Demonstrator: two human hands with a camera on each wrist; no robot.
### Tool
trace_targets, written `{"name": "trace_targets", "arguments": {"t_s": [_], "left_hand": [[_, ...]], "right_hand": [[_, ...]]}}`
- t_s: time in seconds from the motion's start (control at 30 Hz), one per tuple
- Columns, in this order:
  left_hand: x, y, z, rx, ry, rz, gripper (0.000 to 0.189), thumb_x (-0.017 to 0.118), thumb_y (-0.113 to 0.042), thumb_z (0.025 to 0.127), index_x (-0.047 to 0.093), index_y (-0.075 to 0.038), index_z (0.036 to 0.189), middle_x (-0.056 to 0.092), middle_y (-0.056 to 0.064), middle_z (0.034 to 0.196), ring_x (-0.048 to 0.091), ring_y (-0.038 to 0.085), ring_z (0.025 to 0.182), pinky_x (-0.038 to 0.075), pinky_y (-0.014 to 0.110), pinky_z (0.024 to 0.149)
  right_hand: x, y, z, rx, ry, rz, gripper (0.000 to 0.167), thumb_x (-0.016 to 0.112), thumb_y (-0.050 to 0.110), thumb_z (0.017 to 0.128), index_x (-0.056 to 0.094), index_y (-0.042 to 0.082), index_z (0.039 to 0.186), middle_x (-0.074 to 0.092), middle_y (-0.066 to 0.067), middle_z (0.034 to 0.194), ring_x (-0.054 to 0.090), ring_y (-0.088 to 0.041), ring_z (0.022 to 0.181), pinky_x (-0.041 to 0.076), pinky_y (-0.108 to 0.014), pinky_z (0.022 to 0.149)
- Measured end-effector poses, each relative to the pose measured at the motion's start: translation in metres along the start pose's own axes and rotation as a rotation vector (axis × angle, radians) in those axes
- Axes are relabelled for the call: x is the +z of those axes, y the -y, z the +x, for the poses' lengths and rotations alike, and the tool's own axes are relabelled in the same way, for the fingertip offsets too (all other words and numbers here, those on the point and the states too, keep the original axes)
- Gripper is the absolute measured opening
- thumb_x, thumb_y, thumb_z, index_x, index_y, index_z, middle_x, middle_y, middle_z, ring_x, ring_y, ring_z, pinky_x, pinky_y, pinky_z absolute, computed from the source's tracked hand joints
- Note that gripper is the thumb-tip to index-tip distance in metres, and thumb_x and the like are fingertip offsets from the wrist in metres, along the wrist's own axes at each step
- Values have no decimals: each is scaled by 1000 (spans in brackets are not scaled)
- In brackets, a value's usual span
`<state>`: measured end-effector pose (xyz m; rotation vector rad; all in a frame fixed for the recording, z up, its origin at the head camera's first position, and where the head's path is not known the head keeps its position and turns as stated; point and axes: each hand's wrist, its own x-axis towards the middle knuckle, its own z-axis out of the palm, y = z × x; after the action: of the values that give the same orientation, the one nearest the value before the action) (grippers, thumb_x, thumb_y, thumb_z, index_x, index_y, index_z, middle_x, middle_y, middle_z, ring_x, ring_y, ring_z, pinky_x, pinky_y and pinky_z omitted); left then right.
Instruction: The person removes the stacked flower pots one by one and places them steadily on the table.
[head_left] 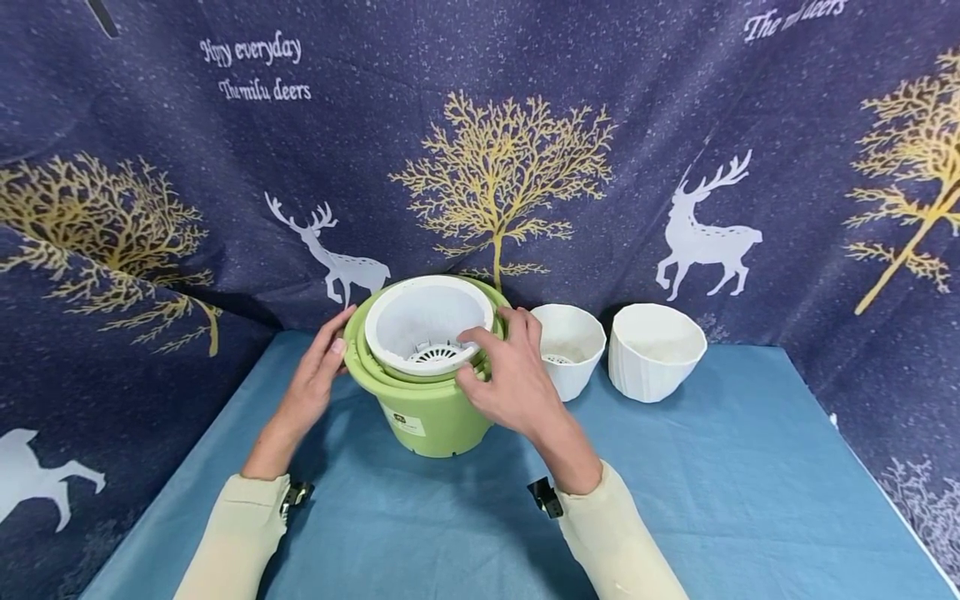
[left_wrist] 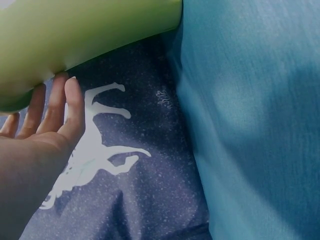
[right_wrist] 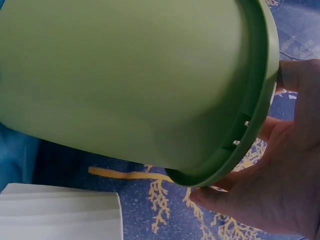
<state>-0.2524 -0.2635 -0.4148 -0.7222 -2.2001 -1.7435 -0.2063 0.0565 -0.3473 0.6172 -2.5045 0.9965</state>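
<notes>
A green flowerpot (head_left: 442, 421) with a small label stands upright on the table, other green rims nested inside it. Set in the top is a white flowerpot (head_left: 397, 325) with a slotted bottom. My left hand (head_left: 313, 379) touches the green pot's left rim, its fingers fairly straight; in the left wrist view the fingertips (left_wrist: 61, 77) meet the green wall. My right hand (head_left: 517, 375) curls over the right side, index finger inside the white pot's rim and thumb just outside it. Its other fingers lie along the green rim (right_wrist: 267, 85) in the right wrist view.
To the right stand two white faceted pots, a nearer one (head_left: 573, 333) with a perforated bottom and another (head_left: 652, 367) beside it. Blue cloth (head_left: 435, 533) covers the table. A dark printed curtain (head_left: 525, 50) hangs close behind the pots.
</notes>
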Motion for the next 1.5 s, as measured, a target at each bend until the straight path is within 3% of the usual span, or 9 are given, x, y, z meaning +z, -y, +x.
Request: {"name": "trace_targets", "arguments": {"t_s": [0.57,0.93,1.2,1.5], "left_hand": [[0,-1,2,-3,15,15,51,30,-21,119,28,-14,169,34,19,167,52,6,134,52,19,96],[0,0,2,2,0,-12,52,31,-21,118,28,-7,168,39,17,163,55,7,129,52,19,94],[1,0,3,2,2,-21,53,31,-21,118,26,-5,168,37,18,165,54,7,133,51,17,95],[1,-1,0,-4,-10,3,52,31,-21,118,29,-8,168,46,3,157,57,7,125,52,18,91]], "right_hand": [[8,-2,1,0,-51,11,24,59,22,84,76,17,100,48,-23,150,26,-45,147,26,-61,118],[8,-1,3,5,-54,78,17,63,17,82,75,16,94,55,-26,144,28,-44,147,19,-61,119],[6,-1,6,32,-36,117,14,68,17,84,76,16,96,62,-20,136,29,-41,148,17,-59,121],[6,1,5,76,-36,151,9,78,20,87,77,18,96,55,-22,145,22,-45,150,23,-62,120]]}}
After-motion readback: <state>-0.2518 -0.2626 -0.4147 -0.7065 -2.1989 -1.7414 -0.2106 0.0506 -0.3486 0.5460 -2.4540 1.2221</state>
